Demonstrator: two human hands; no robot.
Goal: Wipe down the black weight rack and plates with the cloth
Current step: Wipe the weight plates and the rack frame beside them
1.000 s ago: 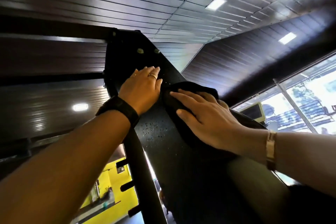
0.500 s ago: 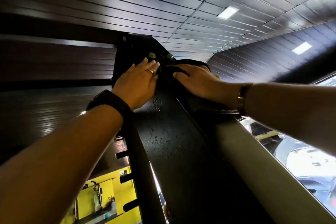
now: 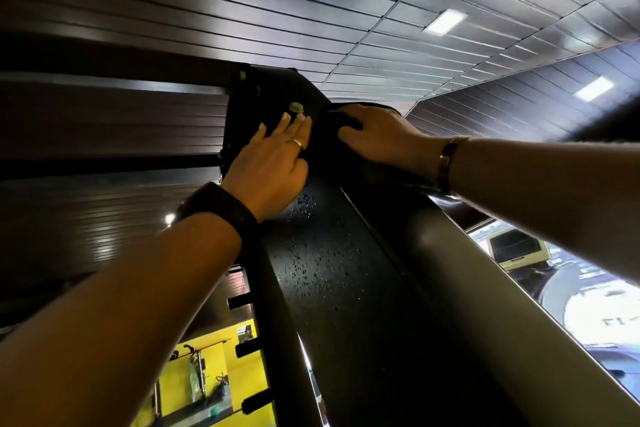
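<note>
Black weight rack (image 3: 346,288) is seen from below, its upright rising steeply toward the slatted ceiling (image 3: 311,10), droplets speckling its face. The dark cloth (image 3: 332,128) is pressed against the top of the upright under the right hand (image 3: 377,139), fingers curled down onto it. The left hand (image 3: 273,163) is laid flat just beside, fingers extended, nothing gripped, fingertips near a pale bolt (image 3: 296,107)
</note>
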